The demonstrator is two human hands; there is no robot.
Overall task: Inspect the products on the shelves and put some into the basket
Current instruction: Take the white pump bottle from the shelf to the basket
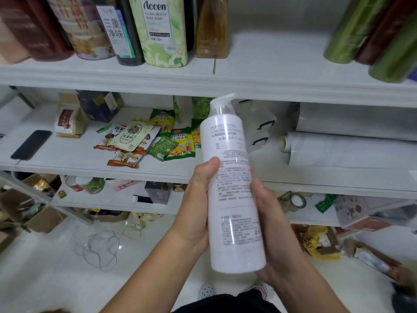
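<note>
**Both hands on white pump bottle, label facing me**

My left hand (194, 208) grips the white pump bottle (232, 188) from its left side, thumb laid across the front near mid-height. My right hand (268, 224) cups the right side and lower end, fingers wrapped behind it. Bottle sits centre frame, slightly tilted, pump head toward the top, small printed text facing me. Lower centre: my spotted shoes (206, 291) on the white floor (56, 267), a loop of wire (101, 247) lying lower left.

Behind the bottle, the middle shelf (67, 159): pile of seasoning packets (149, 141) centre-left, a black phone (31, 144) at left edge, a small brown-and-white box (67, 119) beside it, white rolls (352, 141) at right. Lower shelf, below that: cans, a dark box, tape roll, too cluttered to sort.

Top shelf, upper frame: green Accen body wash bottle (160, 30), amber bottle (211, 28) just right of it, dark bottle (126, 32) left, green and red tubes (372, 35) upper right. Basket not visible.
</note>
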